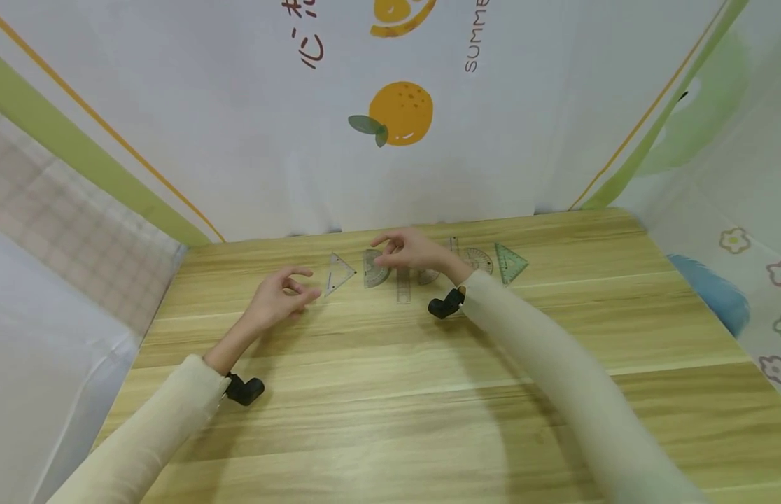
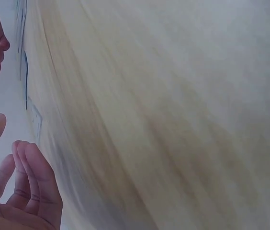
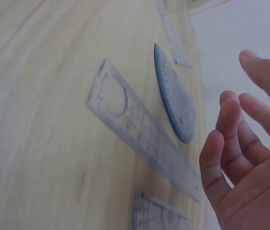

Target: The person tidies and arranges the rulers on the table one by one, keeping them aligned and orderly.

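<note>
A row of clear drawing tools lies flat near the table's back edge. My left hand (image 1: 278, 299) hovers left of a clear set square (image 1: 348, 263), fingers loosely bent and holding nothing; the left wrist view shows the same empty left hand (image 2: 27, 191). Over the row, my right hand (image 1: 414, 250) is raised near a greyish protractor (image 1: 370, 274), partly covering it in the head view. Nothing lies between the fingers of the right hand (image 3: 254, 158) in the right wrist view. Beneath it are a clear ruler (image 3: 144, 129), a blue-edged protractor (image 3: 175, 98) and part of another protractor (image 3: 161, 215).
Right of my right hand lie a second ruler (image 1: 453, 245), a clear protractor (image 1: 480, 259) and a green set square (image 1: 510, 264). The wooden table (image 1: 365, 392) meets a white printed cloth (image 1: 491, 161) at the back. Black cameras sit on both wrists.
</note>
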{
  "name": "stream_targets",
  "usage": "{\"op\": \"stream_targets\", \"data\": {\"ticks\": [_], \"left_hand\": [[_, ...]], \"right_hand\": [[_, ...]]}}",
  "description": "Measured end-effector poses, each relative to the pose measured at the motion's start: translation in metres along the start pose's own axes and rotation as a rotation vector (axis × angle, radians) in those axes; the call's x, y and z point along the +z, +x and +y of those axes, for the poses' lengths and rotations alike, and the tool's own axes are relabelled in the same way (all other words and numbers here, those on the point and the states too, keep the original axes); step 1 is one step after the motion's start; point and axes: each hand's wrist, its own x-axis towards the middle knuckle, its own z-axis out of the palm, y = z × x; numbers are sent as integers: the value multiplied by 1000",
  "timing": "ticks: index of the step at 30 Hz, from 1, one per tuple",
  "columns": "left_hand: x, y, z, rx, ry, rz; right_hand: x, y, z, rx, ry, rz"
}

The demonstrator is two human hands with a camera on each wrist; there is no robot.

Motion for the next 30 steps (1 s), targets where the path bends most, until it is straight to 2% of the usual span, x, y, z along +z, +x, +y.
{"op": "stream_targets", "data": {"ticks": [8,16,30], "left_hand": [[0,5,-1,1,40,21],[4,16,-3,30,92,23],[13,27,-2,52,121,22]], "right_hand": [[8,12,0,19,23,-11],[16,24,-1,6,-1,-8],[30,38,-11,58,-12,5]]}}
